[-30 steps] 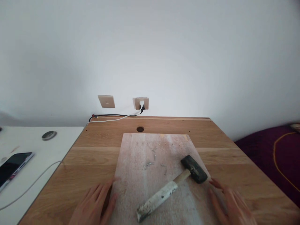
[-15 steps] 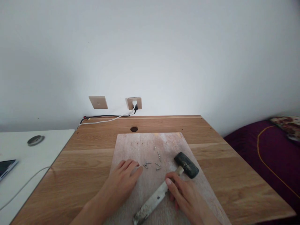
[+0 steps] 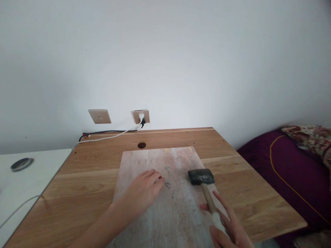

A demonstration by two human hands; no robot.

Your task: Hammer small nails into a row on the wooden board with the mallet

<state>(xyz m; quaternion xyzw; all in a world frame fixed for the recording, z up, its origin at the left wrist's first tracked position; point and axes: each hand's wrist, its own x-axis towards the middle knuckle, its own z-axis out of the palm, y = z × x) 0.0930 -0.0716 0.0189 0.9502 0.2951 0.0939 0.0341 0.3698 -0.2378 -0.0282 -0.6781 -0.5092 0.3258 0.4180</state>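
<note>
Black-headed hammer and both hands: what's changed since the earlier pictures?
The right hand has taken hold of the black-headed, whitish-handled hammer, swinging its handle rightward. The left hand moved inward from the left edge of the pale wooden board to the small silvery metal fasteners; whether it holds one is unclear. The board stayed on the brown wooden table.

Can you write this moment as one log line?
left grip: at nails, hold unclear | right grip: holding hammer by handle | nails: on board | board: on table
</note>
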